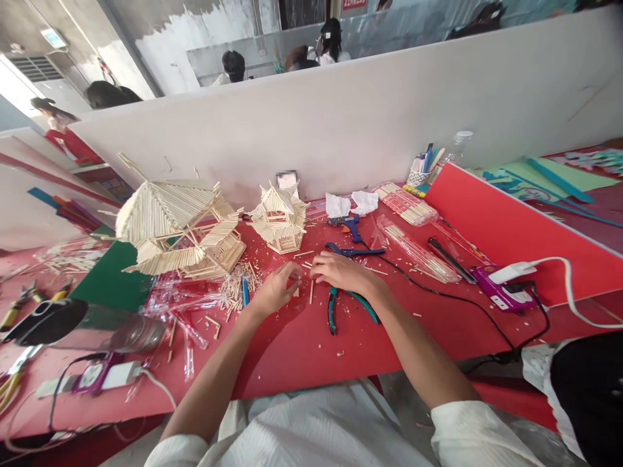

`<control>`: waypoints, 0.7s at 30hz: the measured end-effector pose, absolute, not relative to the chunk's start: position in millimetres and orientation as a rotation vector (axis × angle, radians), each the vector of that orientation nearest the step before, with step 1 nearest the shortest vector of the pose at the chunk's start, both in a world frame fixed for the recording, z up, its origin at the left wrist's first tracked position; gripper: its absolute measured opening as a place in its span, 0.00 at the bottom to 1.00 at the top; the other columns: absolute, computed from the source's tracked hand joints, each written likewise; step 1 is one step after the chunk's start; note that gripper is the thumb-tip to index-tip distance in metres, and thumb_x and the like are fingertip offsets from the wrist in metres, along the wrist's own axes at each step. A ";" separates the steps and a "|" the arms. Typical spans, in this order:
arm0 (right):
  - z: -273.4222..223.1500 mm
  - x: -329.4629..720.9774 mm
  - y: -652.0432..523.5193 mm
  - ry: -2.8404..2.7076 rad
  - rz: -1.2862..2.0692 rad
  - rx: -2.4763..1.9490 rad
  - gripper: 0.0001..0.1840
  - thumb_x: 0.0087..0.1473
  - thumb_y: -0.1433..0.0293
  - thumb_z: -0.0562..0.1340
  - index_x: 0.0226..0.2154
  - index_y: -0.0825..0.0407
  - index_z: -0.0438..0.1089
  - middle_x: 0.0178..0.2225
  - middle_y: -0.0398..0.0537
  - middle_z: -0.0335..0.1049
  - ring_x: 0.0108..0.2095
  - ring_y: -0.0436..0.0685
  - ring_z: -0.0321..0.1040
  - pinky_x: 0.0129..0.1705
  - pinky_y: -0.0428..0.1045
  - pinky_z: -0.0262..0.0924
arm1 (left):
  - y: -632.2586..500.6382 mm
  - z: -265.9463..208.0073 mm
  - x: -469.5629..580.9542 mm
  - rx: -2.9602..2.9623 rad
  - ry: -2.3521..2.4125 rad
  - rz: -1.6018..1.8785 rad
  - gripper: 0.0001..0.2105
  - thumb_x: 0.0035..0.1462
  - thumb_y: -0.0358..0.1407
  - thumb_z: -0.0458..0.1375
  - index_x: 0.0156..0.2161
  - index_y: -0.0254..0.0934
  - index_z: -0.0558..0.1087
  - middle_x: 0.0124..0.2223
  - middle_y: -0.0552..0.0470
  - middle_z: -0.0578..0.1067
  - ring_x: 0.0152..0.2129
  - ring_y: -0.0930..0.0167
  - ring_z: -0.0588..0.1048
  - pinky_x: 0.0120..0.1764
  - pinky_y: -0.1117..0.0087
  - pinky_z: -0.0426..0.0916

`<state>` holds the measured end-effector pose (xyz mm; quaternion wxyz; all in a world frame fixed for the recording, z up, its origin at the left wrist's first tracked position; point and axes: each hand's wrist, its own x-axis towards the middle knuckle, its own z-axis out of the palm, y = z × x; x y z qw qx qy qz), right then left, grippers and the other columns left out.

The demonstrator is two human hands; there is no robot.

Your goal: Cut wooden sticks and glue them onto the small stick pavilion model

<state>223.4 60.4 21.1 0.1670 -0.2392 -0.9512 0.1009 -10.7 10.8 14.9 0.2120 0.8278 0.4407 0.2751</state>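
Observation:
Both my hands are low over the red table in the middle of the view. My left hand (279, 290) is closed with its fingers curled in; anything between them is too small to make out. My right hand (341, 271) lies palm down, fingertips bent together towards the table, hiding whatever they pinch. A short wooden stick (311, 292) lies between the hands. Under my right wrist are green-handled pliers (333, 310), and blue-handled pliers (363, 251) lie just beyond. A small pagoda of wooden sticks (280, 220) stands ahead, with a larger stick pavilion (170, 224) to its left.
A blue glue gun (351, 226) with a trailing cable lies behind the pliers. Bagged sticks (418, 250) and a purple power strip (503, 290) are on the right. Left are stick scraps, a blue pen (245, 290) and a clear bottle (117, 332). A white partition (350, 123) stands behind.

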 end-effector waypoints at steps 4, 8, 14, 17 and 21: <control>13.9 214.5 59.4 -2.805 0.339 -0.631 0.04 0.57 0.73 0.68 0.37 0.50 0.78 0.38 0.49 0.71 0.42 0.58 0.66 0.46 0.50 0.59 | 12.8 16.6 -13.0 2.283 1.253 0.885 0.08 0.61 0.28 0.52 0.44 0.39 0.67 0.41 0.50 0.76 0.37 0.70 0.77 0.44 0.67 0.73; 6.3 206.7 59.3 -2.841 0.313 -0.558 0.04 0.59 0.73 0.66 0.32 0.52 0.77 0.38 0.51 0.71 0.40 0.57 0.66 0.44 0.51 0.59 | 15.8 18.9 -16.5 2.157 1.337 0.933 0.06 0.60 0.30 0.55 0.42 0.38 0.71 0.39 0.51 0.78 0.36 0.71 0.78 0.44 0.68 0.73; 15.8 213.7 57.8 -2.636 0.297 -0.656 0.05 0.64 0.75 0.60 0.37 0.53 0.72 0.35 0.50 0.73 0.40 0.58 0.66 0.45 0.51 0.58 | 18.0 22.0 -20.9 2.045 1.277 0.993 0.09 0.62 0.33 0.55 0.42 0.38 0.78 0.43 0.48 0.81 0.40 0.69 0.79 0.47 0.67 0.72; 20.4 214.1 56.3 -2.468 0.285 -0.711 0.06 0.65 0.74 0.59 0.38 0.53 0.72 0.37 0.50 0.74 0.39 0.58 0.66 0.45 0.53 0.60 | 16.8 20.2 -17.8 1.963 1.277 1.034 0.09 0.61 0.35 0.57 0.42 0.38 0.79 0.42 0.48 0.81 0.39 0.68 0.79 0.45 0.67 0.72; 21.8 208.9 53.6 -2.374 0.274 -0.699 0.08 0.66 0.75 0.58 0.41 0.52 0.73 0.39 0.51 0.76 0.40 0.58 0.68 0.46 0.54 0.62 | 15.3 18.2 -12.6 1.781 1.310 1.087 0.09 0.59 0.39 0.61 0.41 0.36 0.78 0.37 0.49 0.81 0.34 0.68 0.79 0.42 0.68 0.72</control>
